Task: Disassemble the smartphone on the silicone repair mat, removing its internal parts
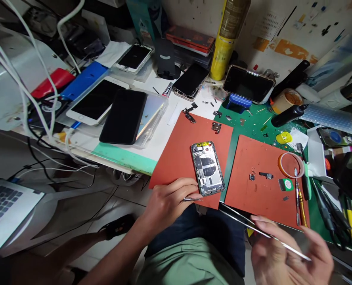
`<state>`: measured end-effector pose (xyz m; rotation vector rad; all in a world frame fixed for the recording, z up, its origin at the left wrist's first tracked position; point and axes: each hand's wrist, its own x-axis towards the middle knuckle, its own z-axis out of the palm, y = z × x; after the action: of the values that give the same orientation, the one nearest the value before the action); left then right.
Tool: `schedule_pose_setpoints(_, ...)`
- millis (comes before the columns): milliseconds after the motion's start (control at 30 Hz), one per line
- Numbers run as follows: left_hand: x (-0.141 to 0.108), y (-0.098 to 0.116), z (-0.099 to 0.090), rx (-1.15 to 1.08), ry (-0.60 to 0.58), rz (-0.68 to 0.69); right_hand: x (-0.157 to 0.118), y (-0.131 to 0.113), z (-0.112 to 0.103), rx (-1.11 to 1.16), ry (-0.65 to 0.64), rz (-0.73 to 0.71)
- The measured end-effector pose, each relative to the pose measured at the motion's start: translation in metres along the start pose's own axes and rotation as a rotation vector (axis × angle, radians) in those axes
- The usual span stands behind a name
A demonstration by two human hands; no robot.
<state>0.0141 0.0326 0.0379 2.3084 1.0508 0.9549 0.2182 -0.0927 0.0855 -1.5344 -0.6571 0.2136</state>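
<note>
An opened phone body [207,168] lies on the left red-brown mat, its inner parts showing and no battery visible in its bay. My left hand [171,200] rests at its lower left edge, fingers closed round a slim metal tool [190,199] whose pointed end sticks out; its kind is unclear. My right hand [283,249], off the mat's front edge, pinches metal tweezers [265,232]. Their tips point left, below the phone, with nothing visible between them. Small phone parts [216,126] sit at the mat's top. Other small parts [266,175] are on the right mat.
A tape roll [291,165] and a gold screwdriver [301,204] lie on the right mat [241,198]. Several phones, one a black phone [124,116], are stacked at left. Behind stand a yellow can [220,59] and a propped phone [249,84]. Cables hang at far left.
</note>
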Motion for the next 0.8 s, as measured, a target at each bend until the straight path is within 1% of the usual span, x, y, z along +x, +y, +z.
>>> schedule_pose_setpoints(33,0.000,0.000,0.000,0.005,-0.006,-0.003,0.011,-0.009,0.000,0.043,-0.047,0.029)
schedule_pose_setpoints(67,0.001,0.001,-0.001,0.007,-0.009,-0.008,0.022,-0.017,0.002,0.090,-0.132,0.072)
schedule_pose_setpoints(100,0.001,0.002,-0.002,0.010,-0.009,-0.015,0.034,-0.023,0.005,0.123,-0.258,0.129)
schedule_pose_setpoints(133,0.002,0.003,-0.002,0.011,-0.006,-0.017,0.045,-0.026,0.010,0.119,-0.415,0.204)
schedule_pose_setpoints(200,0.003,0.005,-0.004,0.007,0.006,-0.013,0.060,-0.027,0.025,-0.026,-0.721,0.332)
schedule_pose_setpoints(233,0.004,0.005,-0.005,-0.002,0.012,-0.010,0.064,-0.027,0.034,-0.141,-0.838,0.350)
schedule_pose_setpoints(267,0.004,0.006,-0.005,-0.016,0.016,-0.004,0.065,-0.025,0.044,-0.258,-0.914,0.329)
schedule_pose_setpoints(300,0.005,0.006,-0.006,-0.031,0.017,0.001,0.065,-0.024,0.055,-0.355,-0.957,0.275)
schedule_pose_setpoints(400,0.004,0.004,-0.006,-0.061,0.024,0.025,0.056,-0.021,0.082,-0.564,-0.970,0.090)
schedule_pose_setpoints(500,0.003,-0.001,-0.005,-0.068,0.049,0.056,0.047,-0.022,0.098,-0.723,-0.949,0.010)
schedule_pose_setpoints(633,0.002,-0.007,-0.004,-0.067,0.064,0.100,0.040,-0.024,0.106,-0.842,-0.952,0.002)
schedule_pose_setpoints(800,0.000,-0.015,-0.004,-0.079,0.054,0.143,0.037,-0.024,0.110,-0.824,-0.929,0.072)
